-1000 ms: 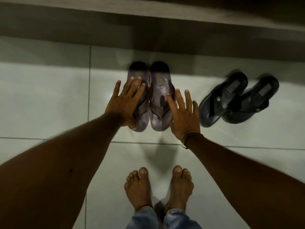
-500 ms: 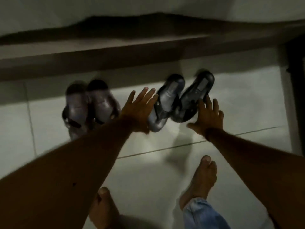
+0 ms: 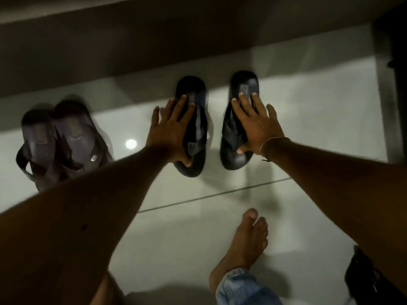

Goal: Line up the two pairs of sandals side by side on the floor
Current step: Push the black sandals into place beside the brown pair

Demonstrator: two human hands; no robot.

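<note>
Two black sandals lie on the pale tiled floor, parallel, with a gap between them. My left hand lies flat on the left black sandal, thumb hooked at its strap. On the right black sandal rests my right hand, thumb tucked by the strap. The brown pair of sandals stands at the left, its two sandals touching, partly hidden by my left forearm.
A dark skirting and wall run along the far side just beyond the sandals' heels. A dark upright edge stands at the right. My bare right foot is on the tiles near me, and a dark object sits at the bottom right.
Both hands left the brown pair and moved right to the black pair. The black sandals, angled and touching before, now lie straight and apart, one under each hand.
</note>
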